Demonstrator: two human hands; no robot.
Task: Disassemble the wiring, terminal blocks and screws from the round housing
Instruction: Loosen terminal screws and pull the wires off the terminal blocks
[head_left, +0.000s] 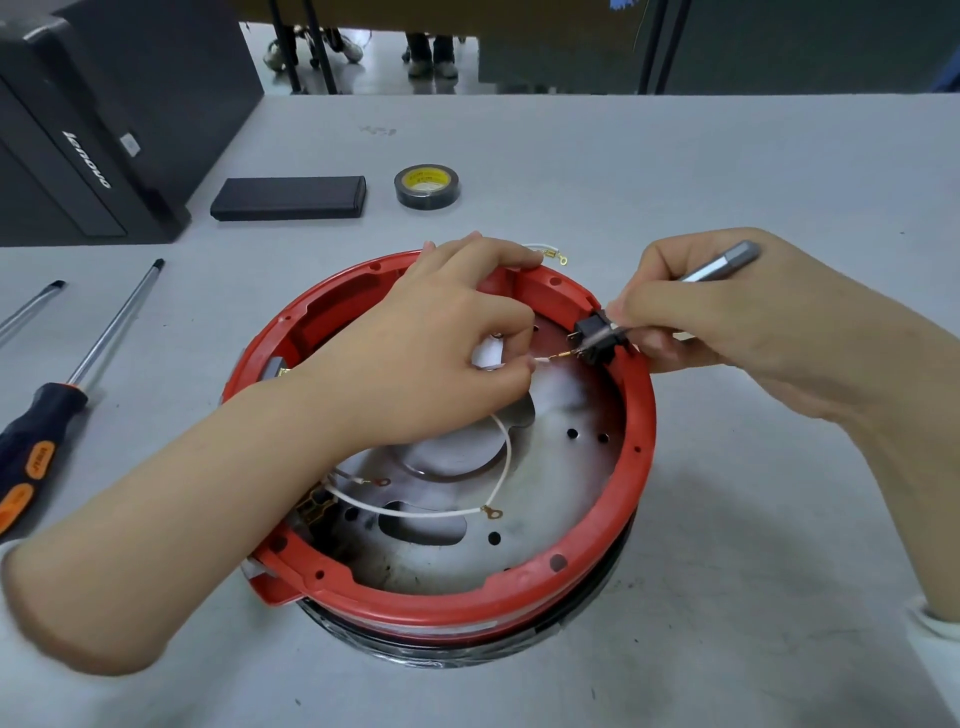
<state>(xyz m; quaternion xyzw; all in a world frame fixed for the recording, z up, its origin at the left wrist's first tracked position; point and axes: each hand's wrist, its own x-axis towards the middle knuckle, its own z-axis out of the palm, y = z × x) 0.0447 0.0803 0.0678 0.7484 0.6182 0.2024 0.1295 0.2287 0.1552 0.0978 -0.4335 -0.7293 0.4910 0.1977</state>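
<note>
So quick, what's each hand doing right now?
Left hand: pinching the white wire that runs to the black terminal block.
Right hand: gripping a thin metal tool, tip at that block.

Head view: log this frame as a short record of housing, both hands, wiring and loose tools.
housing: red round housing on grey table
left hand: left hand pinches white wire near the black terminal block
right hand: right hand grips a grey metal tool at that block
loose tools: screwdriver, tape roll
</note>
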